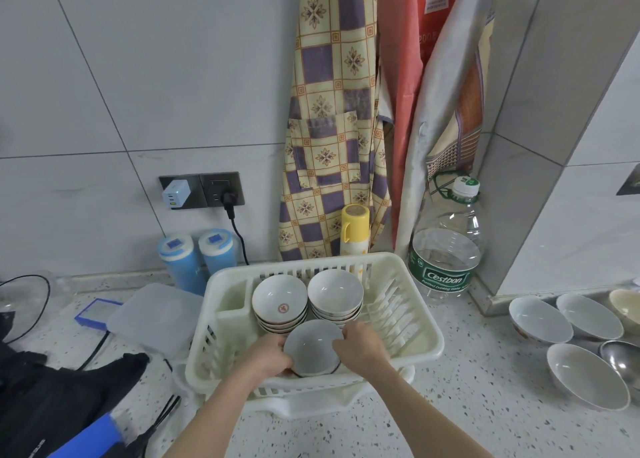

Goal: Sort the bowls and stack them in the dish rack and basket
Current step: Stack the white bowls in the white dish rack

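A white plastic dish rack [412, 340] stands on the counter in the middle. At its back sit two stacks of bowls: a left stack [280, 302] with a red mark inside the top bowl, and a plain white right stack [335, 293]. In front of them, inside the rack, both my hands hold a white bowl [313, 347] with a dark rim line. My left hand [268, 357] grips its left edge and my right hand [360, 347] its right edge. Several loose bowls [540, 321] lie on the counter at the far right, one large bowl [587, 374] nearest me.
A big water bottle [446, 246] and a yellow flask [354, 227] stand behind the rack, by hanging aprons [329, 128]. Two blue containers [195, 257], a plastic lid box [156, 314], cables and dark cloth [62, 398] crowd the left. A metal bowl [623, 355] lies far right.
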